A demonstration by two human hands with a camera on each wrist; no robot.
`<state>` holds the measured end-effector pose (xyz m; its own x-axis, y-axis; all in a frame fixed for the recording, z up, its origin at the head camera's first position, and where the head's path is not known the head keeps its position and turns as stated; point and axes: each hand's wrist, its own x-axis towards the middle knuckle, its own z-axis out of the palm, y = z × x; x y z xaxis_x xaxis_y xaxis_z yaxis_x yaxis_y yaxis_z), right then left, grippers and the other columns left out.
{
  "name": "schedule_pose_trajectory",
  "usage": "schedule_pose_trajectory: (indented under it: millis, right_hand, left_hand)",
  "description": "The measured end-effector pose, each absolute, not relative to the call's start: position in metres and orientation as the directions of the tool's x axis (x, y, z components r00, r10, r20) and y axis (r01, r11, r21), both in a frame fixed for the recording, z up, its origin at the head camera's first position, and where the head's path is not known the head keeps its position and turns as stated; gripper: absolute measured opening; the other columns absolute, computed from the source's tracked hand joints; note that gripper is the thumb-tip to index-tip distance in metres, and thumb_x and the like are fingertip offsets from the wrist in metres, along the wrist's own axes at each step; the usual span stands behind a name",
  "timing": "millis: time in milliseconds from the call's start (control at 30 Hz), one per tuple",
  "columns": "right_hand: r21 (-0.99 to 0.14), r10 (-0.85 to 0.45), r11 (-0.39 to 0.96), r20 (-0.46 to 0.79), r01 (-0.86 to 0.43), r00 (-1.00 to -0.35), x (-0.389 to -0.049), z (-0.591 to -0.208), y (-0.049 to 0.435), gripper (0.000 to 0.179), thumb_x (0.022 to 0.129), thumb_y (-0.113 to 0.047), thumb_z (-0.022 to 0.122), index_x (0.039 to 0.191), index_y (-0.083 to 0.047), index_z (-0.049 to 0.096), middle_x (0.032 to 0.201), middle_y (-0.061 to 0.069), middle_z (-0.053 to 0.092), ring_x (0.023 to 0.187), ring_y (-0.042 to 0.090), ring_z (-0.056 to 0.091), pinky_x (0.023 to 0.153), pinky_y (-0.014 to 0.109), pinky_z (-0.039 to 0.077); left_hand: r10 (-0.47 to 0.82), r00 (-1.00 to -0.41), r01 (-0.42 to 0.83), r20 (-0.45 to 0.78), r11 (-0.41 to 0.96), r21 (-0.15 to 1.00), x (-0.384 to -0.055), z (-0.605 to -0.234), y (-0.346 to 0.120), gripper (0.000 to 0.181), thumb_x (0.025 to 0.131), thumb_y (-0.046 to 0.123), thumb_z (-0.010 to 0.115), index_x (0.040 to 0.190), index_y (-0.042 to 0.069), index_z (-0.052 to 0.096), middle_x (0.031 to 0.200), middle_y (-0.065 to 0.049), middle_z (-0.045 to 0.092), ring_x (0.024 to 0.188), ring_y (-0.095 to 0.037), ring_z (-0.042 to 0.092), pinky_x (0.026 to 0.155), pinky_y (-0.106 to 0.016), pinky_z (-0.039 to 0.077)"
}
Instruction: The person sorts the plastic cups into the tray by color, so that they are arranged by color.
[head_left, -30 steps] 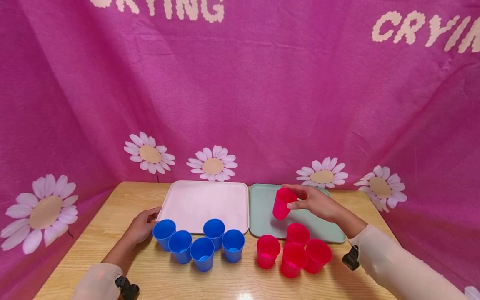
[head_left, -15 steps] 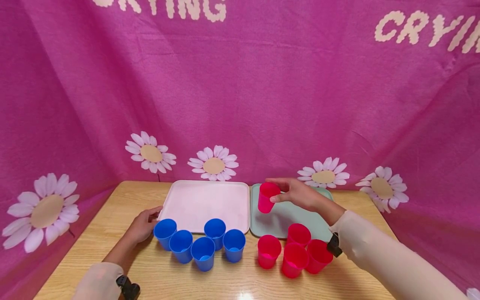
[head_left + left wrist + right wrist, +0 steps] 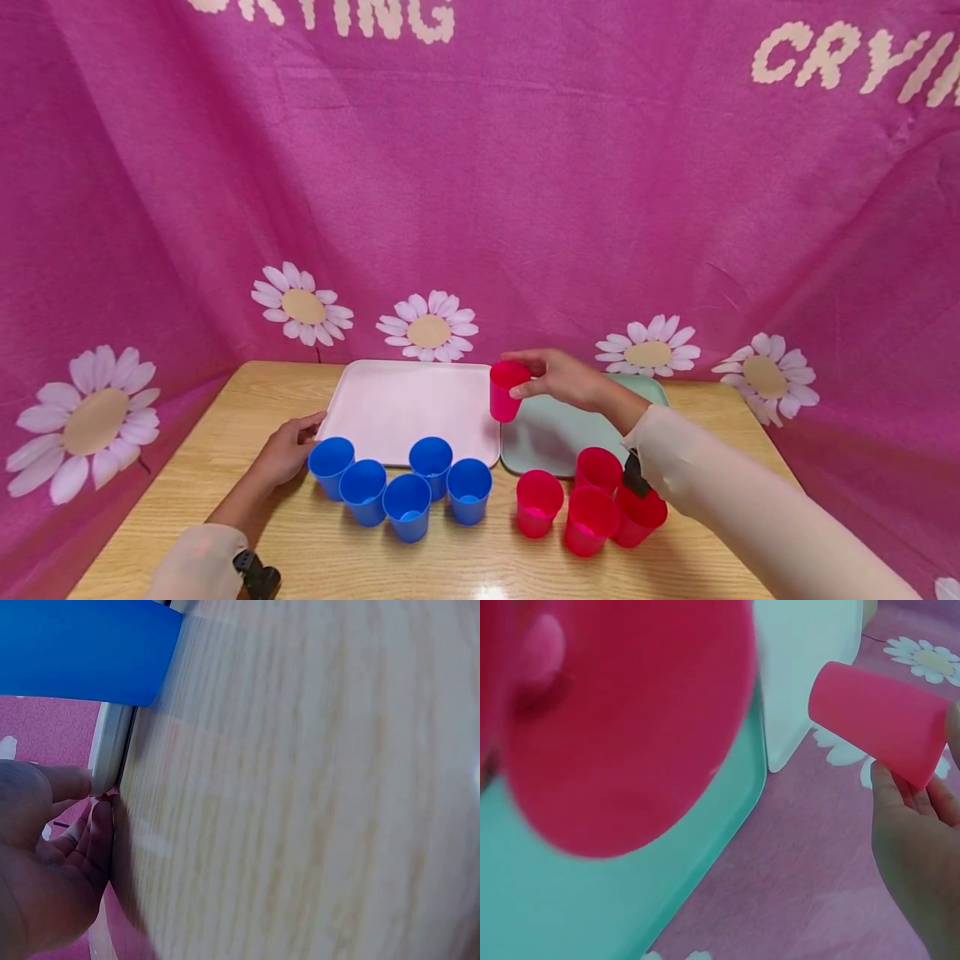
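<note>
My right hand (image 3: pixel 566 381) holds a red plastic cup (image 3: pixel 506 400) by its upper part, thumb on the near side. The cup hangs upright where the pale pink tray (image 3: pixel 412 408) and the green tray (image 3: pixel 555 446) meet, apart from both. In the right wrist view the held cup (image 3: pixel 881 720) appears sideways in the fingers (image 3: pixel 889 787). On the left, my other hand (image 3: pixel 283 452) pinches the pale tray's left edge; the left wrist view has its thumb (image 3: pixel 67 780) against the rim, fingertips beside it, partly hidden.
Several blue cups (image 3: pixel 408 508) stand in front of the pale tray. A cluster of red cups (image 3: pixel 538 502) stands before the green tray, mouths up. Behind the wooden table (image 3: pixel 300 542) hangs a magenta cloth (image 3: pixel 480 208) with daisies.
The right hand has carried the red cup leftward, from above the green tray to the border between the trays. The left hand has stayed at the pale tray's edge.
</note>
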<state>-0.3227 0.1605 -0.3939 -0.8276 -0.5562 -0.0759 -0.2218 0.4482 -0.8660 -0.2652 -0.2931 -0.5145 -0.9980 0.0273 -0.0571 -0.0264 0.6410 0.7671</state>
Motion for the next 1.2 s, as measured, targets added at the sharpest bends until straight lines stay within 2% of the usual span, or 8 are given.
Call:
schedule_pose_trajectory:
  millis: [300, 767, 1033, 1200]
  right_hand:
    - [-0.870, -0.569, 0.446, -0.095, -0.209, -0.817, -0.335, -0.395, 0.129, 0.067, 0.092, -0.018, 0.079, 0.152, -0.008, 0.052, 0.128, 0.010, 0.069, 0.114, 0.024, 0.066, 0.094, 0.040, 0.058]
    - [-0.884, -0.525, 0.452, -0.152, -0.123, -0.837, -0.347, -0.400, 0.080, 0.071, 0.090, -0.012, 0.080, 0.153, -0.005, 0.048, 0.138, 0.015, 0.061, 0.125, 0.031, 0.059, 0.092, 0.039, 0.059]
    - [-0.871, -0.506, 0.476, -0.161, -0.119, -0.847, -0.363, -0.410, 0.059, 0.073, 0.088, -0.014, 0.081, 0.153, -0.008, 0.049, 0.143, 0.014, 0.057, 0.131, 0.033, 0.054, 0.102, 0.052, 0.053]
    - [-0.879, -0.508, 0.460, -0.145, -0.126, -0.849, -0.368, -0.416, 0.043, 0.071, 0.088, -0.012, 0.081, 0.152, -0.005, 0.050, 0.143, 0.017, 0.057, 0.131, 0.034, 0.054, 0.104, 0.051, 0.051]
  left_hand:
    - [0.031, -0.998, -0.025, -0.059, 0.644, 0.765, -0.264, -0.515, -0.292, 0.058, 0.097, -0.004, 0.062, 0.150, -0.011, 0.041, 0.129, -0.032, 0.058, 0.114, -0.041, 0.053, 0.103, -0.054, 0.044]
    - [0.023, -0.998, -0.031, -0.061, 0.653, 0.757, -0.267, -0.515, -0.292, 0.058, 0.097, -0.004, 0.062, 0.151, -0.008, 0.043, 0.127, -0.030, 0.058, 0.113, -0.041, 0.053, 0.102, -0.054, 0.044]
    - [0.011, -0.997, -0.047, -0.071, 0.652, 0.757, -0.267, -0.515, -0.293, 0.056, 0.099, -0.002, 0.061, 0.152, -0.007, 0.042, 0.126, -0.028, 0.057, 0.111, -0.039, 0.050, 0.101, -0.052, 0.043]
    - [0.016, -0.998, -0.041, -0.069, 0.652, 0.757, -0.265, -0.516, -0.294, 0.056, 0.099, -0.002, 0.060, 0.152, -0.007, 0.042, 0.126, -0.028, 0.057, 0.110, -0.038, 0.050, 0.100, -0.051, 0.043]
